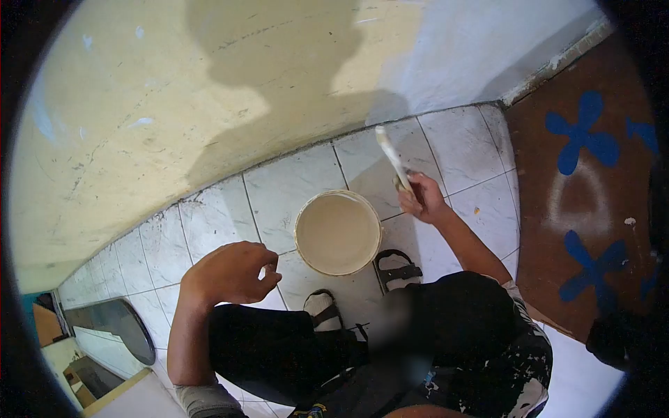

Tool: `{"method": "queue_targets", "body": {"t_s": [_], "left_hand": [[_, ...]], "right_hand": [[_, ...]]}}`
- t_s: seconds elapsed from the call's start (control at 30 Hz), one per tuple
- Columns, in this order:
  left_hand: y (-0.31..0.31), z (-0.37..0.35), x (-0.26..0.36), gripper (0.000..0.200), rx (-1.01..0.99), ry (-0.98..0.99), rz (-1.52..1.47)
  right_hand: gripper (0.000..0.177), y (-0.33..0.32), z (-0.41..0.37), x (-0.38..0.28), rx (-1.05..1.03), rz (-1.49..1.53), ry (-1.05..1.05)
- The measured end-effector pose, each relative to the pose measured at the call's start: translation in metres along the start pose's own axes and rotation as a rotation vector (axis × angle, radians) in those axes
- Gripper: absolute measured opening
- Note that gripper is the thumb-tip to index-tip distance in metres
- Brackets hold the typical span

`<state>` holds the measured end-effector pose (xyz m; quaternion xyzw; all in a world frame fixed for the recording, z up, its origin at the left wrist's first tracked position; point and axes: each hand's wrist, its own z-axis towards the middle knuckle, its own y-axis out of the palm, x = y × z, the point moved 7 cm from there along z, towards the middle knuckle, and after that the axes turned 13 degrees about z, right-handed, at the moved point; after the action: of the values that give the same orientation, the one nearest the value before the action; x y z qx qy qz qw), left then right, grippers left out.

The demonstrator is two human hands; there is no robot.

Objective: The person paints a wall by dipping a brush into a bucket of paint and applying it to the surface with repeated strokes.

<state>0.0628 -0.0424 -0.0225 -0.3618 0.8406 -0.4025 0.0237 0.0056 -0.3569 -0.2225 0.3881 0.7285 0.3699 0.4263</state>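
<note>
My right hand (423, 199) grips a paintbrush (394, 157) by its handle, beyond the right side of the bucket. The brush is seen nearly edge-on, coated whitish, its tip pointing up toward the foot of the wall. Between my feet and the wall stands a round bucket (338, 233) holding pale cream liquid that looks like paint. My left hand (233, 272) hangs loosely over my left knee, left of the bucket. Its fingers are bent, a gap shows between them and the thumb, and nothing is in it.
The wall (139, 125) is scuffed yellow, with a whitish-blue area (460, 49) at the right. White tiles (216, 223) cover the floor. A brown board (557, 202) with blue flower shapes stands right. A dark rounded object (143, 334) lies left. My sandalled feet are beside the bucket.
</note>
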Motion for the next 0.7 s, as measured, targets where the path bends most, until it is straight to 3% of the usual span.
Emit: {"method": "queue_targets", "body": {"t_s": [0.03, 0.1, 0.23, 0.37, 0.7], "left_hand": [[0.001, 0.0, -0.001, 0.025, -0.001, 0.003, 0.008], [0.005, 0.001, -0.004, 0.025, -0.003, 0.025, 0.013], [0.006, 0.001, -0.005, 0.025, -0.006, 0.005, 0.021], [0.008, 0.001, -0.009, 0.026, -0.027, -0.025, 0.013], [0.009, -0.001, -0.018, 0.029, -0.043, -0.081, -0.028]], "right_hand": [[0.026, -0.006, 0.009, -0.002, -0.001, 0.004, -0.008], [0.017, -0.042, 0.018, -0.029, 0.443, -0.586, -0.341], [0.015, -0.085, 0.055, -0.021, 0.593, -0.692, -0.419], [0.016, -0.107, 0.09, -0.009, 0.575, -0.53, -0.363], [0.02, -0.115, 0.122, -0.011, 0.603, -0.65, -0.363]]}}
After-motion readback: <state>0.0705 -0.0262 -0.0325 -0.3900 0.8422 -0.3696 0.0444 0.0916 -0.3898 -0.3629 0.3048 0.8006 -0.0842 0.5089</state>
